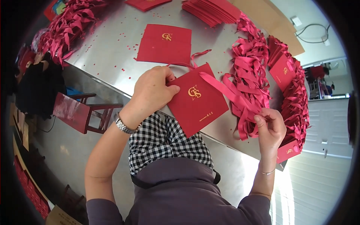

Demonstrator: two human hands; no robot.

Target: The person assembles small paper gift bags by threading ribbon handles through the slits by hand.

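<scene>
My left hand (155, 90) pinches a red paper gift bag (198, 99) by its upper left edge. The bag is flat, tilted, with gold printing on its face, and its lower corner hangs past the table edge over my lap. A pink-red ribbon (217, 86) runs from the bag's top edge toward my right hand (272, 129), whose thumb and fingers close on a ribbon end. Another ribbon strand curls above the bag. Right beside my right hand lies a heap of loose ribbons (249, 71). A second flat red bag (165, 45) rests on the table just beyond.
The metal table (108, 48) carries small red paper dots. A stack of red bags (212, 11) lies at the far side, ribboned bags (296, 97) at the right, and a ribbon pile (71, 30) at far left. A red wooden stool (80, 112) stands left on the floor.
</scene>
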